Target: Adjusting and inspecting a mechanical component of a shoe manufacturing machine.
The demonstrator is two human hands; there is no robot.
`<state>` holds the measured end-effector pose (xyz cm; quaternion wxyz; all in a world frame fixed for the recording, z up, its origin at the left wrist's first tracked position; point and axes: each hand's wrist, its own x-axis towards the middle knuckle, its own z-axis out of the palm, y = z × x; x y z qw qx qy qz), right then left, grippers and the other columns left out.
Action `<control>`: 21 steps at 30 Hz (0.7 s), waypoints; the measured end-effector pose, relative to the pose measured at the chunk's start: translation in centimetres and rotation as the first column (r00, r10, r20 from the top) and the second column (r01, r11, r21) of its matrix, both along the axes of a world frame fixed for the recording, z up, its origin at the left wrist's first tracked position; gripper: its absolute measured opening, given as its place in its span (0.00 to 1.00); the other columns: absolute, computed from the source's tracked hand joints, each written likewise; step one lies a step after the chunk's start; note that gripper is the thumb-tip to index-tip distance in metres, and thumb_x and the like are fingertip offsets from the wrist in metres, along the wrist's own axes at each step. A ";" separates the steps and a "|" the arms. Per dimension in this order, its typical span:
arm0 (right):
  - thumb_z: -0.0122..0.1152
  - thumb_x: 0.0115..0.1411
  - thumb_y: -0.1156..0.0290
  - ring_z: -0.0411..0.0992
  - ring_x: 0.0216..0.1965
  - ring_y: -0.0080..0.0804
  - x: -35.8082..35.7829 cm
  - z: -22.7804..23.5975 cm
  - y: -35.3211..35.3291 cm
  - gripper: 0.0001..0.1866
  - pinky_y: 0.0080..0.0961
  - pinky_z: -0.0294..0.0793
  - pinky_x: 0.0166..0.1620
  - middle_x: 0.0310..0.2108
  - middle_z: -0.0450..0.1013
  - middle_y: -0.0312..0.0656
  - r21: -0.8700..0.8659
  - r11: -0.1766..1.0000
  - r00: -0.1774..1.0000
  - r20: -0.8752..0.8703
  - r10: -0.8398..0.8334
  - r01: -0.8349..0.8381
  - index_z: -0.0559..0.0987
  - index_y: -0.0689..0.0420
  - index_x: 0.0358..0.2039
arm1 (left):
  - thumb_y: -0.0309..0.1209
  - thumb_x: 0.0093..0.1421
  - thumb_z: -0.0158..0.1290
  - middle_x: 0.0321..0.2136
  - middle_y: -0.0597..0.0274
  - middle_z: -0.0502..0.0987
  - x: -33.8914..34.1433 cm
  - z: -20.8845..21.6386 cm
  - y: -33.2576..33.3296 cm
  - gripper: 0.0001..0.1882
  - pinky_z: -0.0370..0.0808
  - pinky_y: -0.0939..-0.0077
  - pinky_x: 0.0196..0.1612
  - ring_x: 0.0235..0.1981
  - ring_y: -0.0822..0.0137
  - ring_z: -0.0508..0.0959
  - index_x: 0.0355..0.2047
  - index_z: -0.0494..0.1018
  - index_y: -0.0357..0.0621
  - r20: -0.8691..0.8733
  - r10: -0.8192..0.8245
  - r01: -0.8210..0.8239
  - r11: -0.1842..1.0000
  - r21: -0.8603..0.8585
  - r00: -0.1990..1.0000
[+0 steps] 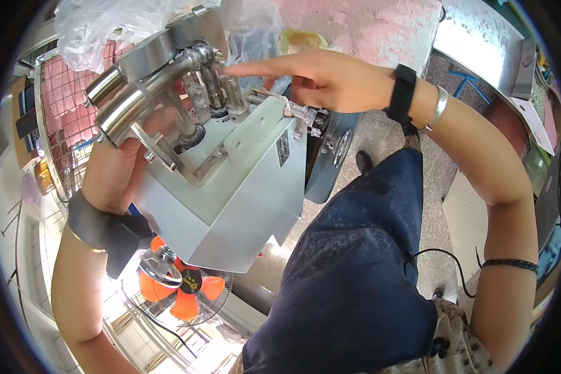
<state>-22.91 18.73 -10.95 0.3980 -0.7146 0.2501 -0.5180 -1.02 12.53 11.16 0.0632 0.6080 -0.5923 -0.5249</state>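
One right hand (340,78) pointing, fingers (262,66) apart, at pale machine (249,193); left hand (129,156) reaching beneath metal cylinders (146,57), grip unclear.

In the head view I see the right hand (340,81) stretch a finger (255,67) toward posts (213,90) on the pale machine (249,181); steel tubes (129,112) partly hide the left hand (162,121).

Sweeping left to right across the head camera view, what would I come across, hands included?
Wire-mesh rack → left hand → pale grey machine housing → right hand → black wristband → silver bangle → dark braided bracelet.
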 end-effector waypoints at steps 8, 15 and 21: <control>0.51 0.55 0.76 0.74 0.32 0.39 -1.0 3.4 0.9 0.24 0.31 0.73 0.33 0.34 0.76 0.41 -0.150 0.927 0.927 -0.107 -0.360 0.343 0.77 0.45 0.52 | 0.25 0.58 0.59 0.45 0.62 0.77 -0.7 -0.3 0.4 0.19 0.73 0.72 0.50 0.46 0.69 0.76 0.50 0.72 0.41 -0.011 -0.002 0.001 0.997 -0.073 1.000; 0.56 0.52 0.69 0.77 0.28 0.44 0.7 9.3 -0.4 0.11 0.38 0.75 0.31 0.21 0.75 0.43 -0.436 0.845 0.724 -0.469 -0.506 0.308 0.79 0.53 0.36 | 0.25 0.58 0.59 0.46 0.60 0.77 0.0 -0.4 0.2 0.21 0.70 0.71 0.52 0.48 0.69 0.75 0.52 0.71 0.40 -0.008 0.013 -0.014 0.999 -0.031 1.000; 0.51 0.56 0.69 0.74 0.16 0.41 1.2 9.2 -2.4 0.09 0.35 0.71 0.18 0.11 0.68 0.42 -0.606 0.755 0.767 -0.351 -0.537 0.251 0.73 0.61 0.33 | 0.23 0.59 0.55 0.46 0.60 0.76 0.4 -0.4 0.2 0.16 0.70 0.68 0.54 0.47 0.66 0.76 0.49 0.72 0.40 -0.143 0.061 -0.061 0.998 0.005 0.988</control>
